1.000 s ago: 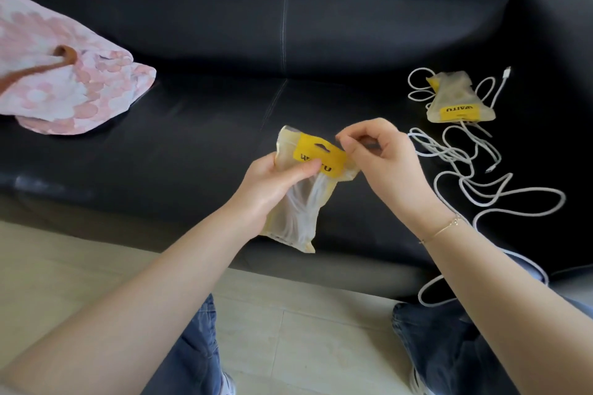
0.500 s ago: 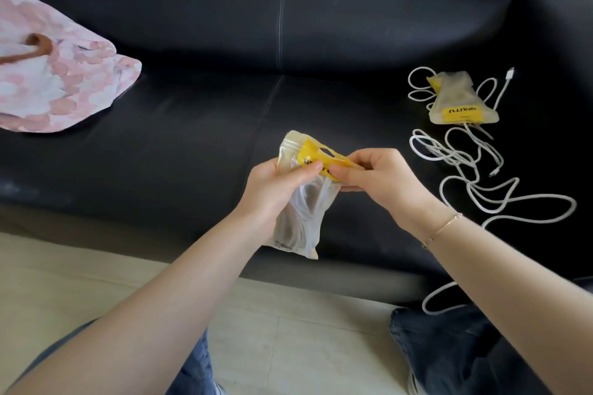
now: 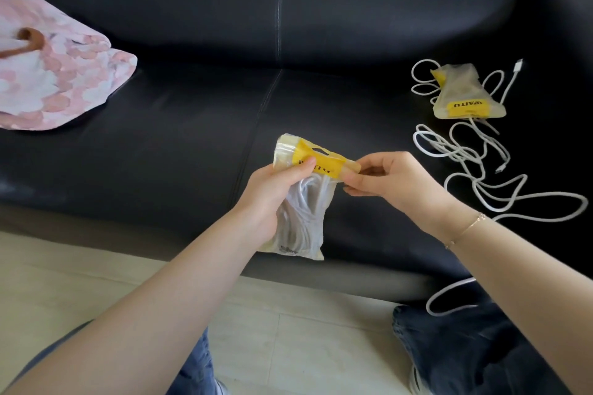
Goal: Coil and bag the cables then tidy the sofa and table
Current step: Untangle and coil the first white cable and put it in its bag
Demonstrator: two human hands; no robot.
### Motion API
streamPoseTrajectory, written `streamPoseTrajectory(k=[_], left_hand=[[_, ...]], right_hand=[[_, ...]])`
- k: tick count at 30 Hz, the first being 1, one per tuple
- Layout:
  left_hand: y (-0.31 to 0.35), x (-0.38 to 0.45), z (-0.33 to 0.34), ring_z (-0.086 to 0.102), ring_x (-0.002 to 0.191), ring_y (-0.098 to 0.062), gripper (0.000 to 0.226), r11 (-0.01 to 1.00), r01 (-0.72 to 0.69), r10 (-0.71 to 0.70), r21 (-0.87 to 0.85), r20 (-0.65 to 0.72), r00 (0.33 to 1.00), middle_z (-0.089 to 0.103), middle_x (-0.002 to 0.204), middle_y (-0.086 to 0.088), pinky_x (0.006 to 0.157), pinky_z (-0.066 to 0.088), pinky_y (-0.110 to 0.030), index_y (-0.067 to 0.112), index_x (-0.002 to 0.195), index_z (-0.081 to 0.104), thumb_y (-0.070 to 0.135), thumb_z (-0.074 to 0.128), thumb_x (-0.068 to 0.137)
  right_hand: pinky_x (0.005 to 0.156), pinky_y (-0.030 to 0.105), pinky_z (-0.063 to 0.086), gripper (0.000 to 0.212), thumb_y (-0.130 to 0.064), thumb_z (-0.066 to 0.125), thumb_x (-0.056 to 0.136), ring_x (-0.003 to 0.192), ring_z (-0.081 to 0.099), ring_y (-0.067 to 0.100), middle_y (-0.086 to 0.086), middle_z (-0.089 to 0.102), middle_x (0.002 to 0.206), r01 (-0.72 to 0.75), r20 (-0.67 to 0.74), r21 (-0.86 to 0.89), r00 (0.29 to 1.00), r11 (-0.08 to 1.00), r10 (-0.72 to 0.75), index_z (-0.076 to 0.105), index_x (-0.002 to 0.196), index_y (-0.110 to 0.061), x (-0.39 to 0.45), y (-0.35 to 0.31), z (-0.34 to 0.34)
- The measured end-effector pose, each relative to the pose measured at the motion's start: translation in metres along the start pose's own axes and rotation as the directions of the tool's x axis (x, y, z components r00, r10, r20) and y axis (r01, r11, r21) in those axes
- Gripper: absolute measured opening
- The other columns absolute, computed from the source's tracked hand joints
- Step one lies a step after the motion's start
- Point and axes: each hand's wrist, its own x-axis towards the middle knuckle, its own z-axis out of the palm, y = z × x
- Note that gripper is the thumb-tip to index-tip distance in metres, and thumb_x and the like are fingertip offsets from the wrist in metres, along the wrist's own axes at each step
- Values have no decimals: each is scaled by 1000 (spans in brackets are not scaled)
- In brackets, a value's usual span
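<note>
Bag [image 3: 301, 199] now held more upright, left hand [image 3: 272, 199] gripping it, right hand [image 3: 394, 183] pinching its yellow top, print part-hidden.

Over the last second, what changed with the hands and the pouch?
The right hand slid from above the held pouch to its right top corner, pinching the seal. The left hand kept its grip. The second pouch and loose cable stayed on the sofa.

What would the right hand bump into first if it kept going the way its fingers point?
The right hand points leftward and already pinches the yellow top of the held bag. Going on, it would probably meet the left hand's thumb on that strip, though depth is hard to judge.
</note>
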Motion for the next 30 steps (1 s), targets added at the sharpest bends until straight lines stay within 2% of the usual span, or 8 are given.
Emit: streamPoseTrajectory(k=[3, 6, 13, 17, 20, 23, 26, 30], left_hand=[[-1, -2, 1, 70, 101, -23, 33, 999, 35, -34, -23, 47, 998, 75, 107, -8, 93, 51, -35, 11, 111, 72, 30, 74, 85], [0, -4, 0, 70, 98, -22, 31, 999, 34, -34, -14, 38, 999, 75, 105, -7, 90, 52, -34, 12, 109, 73, 32, 73, 86], [1, -4, -3, 71, 92, -20, 28, 996, -89, 91, -32, 82, 992, 74, 105, -9, 81, 56, -31, 8, 109, 71, 28, 69, 90], [2, -5, -4, 71, 91, -18, 27, 971, -232, 227, 55, 91, 970, 75, 101, -9, 81, 56, -30, 6, 106, 72, 27, 69, 89], [3, -6, -2, 71, 91, -13, 22, 889, -429, 416, 161, 107, 903, 75, 100, -7, 77, 55, -21, 5, 106, 72, 19, 68, 90], [5, -3, -6, 71, 87, -19, 16, 827, -522, 520, 209, 71, 851, 74, 95, -10, 78, 59, -31, 4, 102, 71, 16, 67, 92], [7, -2, -10, 71, 76, -22, 16, 798, -548, 556, 251, 45, 830, 74, 85, -15, 69, 61, -37, 0, 94, 71, 15, 66, 92], [5, -2, -11, 69, 75, -28, 14, 742, -593, 622, 313, 10, 783, 72, 81, -15, 65, 59, -36, 5, 90, 72, 18, 66, 92]], right_hand=[[80, 25, 56, 13, -19, 75, 82, 77, 74, 17, 5, 76, 84, -8, -45, 23, 999, 1000, 9, 72, 90, -9, -4, 4, -1], [67, 16, 54, 9, -20, 73, 84, 66, 70, 9, 2, 73, 74, 71, -122, -54, 989, 996, -77, 72, 86, -11, -9, 5, 4], [57, 11, 42, 9, -20, 69, 88, 59, 52, 0, -5, 64, 68, 222, -233, -222, 934, 949, -272, 70, 81, -16, -7, 2, 7], [58, 12, 41, 10, -17, 69, 88, 61, 51, 4, -4, 63, 71, 246, -249, -316, 910, 916, -330, 69, 79, -14, -6, 0, 4], [60, 19, 43, 10, -15, 69, 88, 66, 55, 14, 2, 64, 75, 256, -265, -432, 881, 865, -393, 68, 78, -11, -5, 0, 2], [65, 25, 46, 10, -14, 68, 88, 71, 58, 18, 4, 65, 77, 262, -266, -483, 865, 836, -425, 68, 80, -8, -4, 0, -3], [69, 25, 49, 8, -15, 66, 90, 77, 60, 18, 3, 66, 82, 275, -232, -472, 878, 838, -419, 68, 85, -8, -3, 0, -9], [70, 17, 50, 6, -17, 67, 91, 76, 63, 8, -1, 69, 85, 285, -123, -244, 939, 927, -321, 69, 90, -11, -7, -4, -11]])
